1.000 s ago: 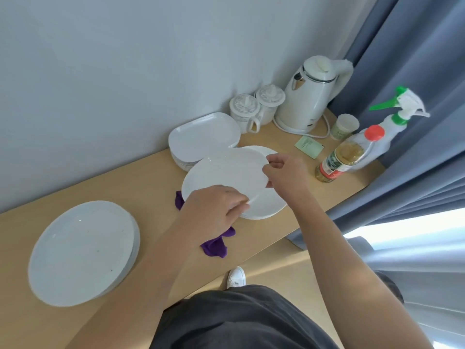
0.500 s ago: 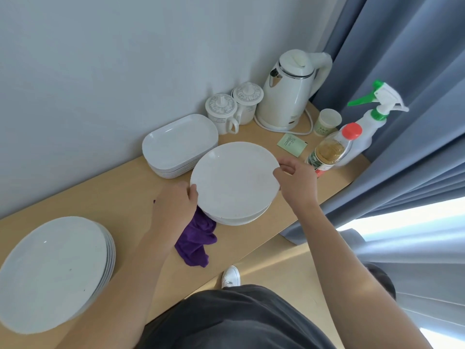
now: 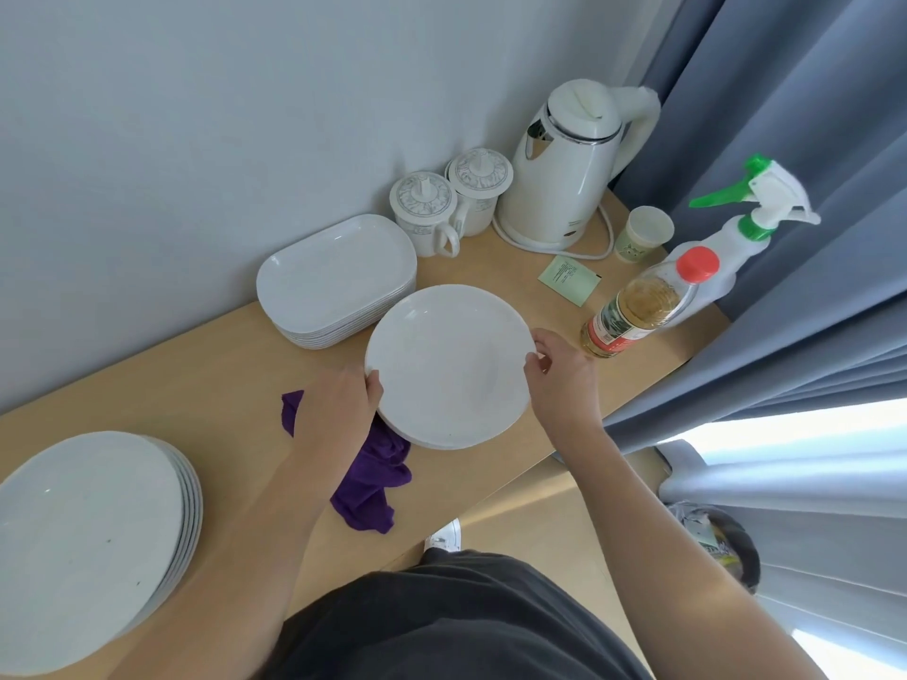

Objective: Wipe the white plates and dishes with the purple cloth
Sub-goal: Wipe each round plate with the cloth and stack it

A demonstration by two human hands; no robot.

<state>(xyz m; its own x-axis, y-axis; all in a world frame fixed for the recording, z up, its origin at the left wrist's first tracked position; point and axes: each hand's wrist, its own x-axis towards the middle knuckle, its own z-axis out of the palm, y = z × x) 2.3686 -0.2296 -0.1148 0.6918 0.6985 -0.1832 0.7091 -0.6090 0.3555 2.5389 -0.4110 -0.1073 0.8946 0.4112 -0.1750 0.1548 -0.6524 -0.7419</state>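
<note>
A round white plate (image 3: 449,360) lies on top of a small stack of round plates in the middle of the wooden counter. My left hand (image 3: 336,409) grips its left rim and my right hand (image 3: 559,373) pinches its right rim. The purple cloth (image 3: 373,476) lies crumpled on the counter under my left hand and partly under the stack. A stack of rectangular white dishes (image 3: 333,282) stands behind, against the wall. Another stack of large round white plates (image 3: 88,542) sits at the far left.
Two lidded mugs (image 3: 441,208), a white kettle (image 3: 569,164), a paper cup (image 3: 643,233), a green sachet (image 3: 569,279), an oil bottle (image 3: 643,306) and a spray bottle (image 3: 736,238) crowd the back right corner. Grey curtains (image 3: 795,139) hang at the right. The counter's front edge runs close to my body.
The plate, tilted and lifted a second ago, now lies flat on the stack. My left hand moved from the plate's front edge to its left rim.
</note>
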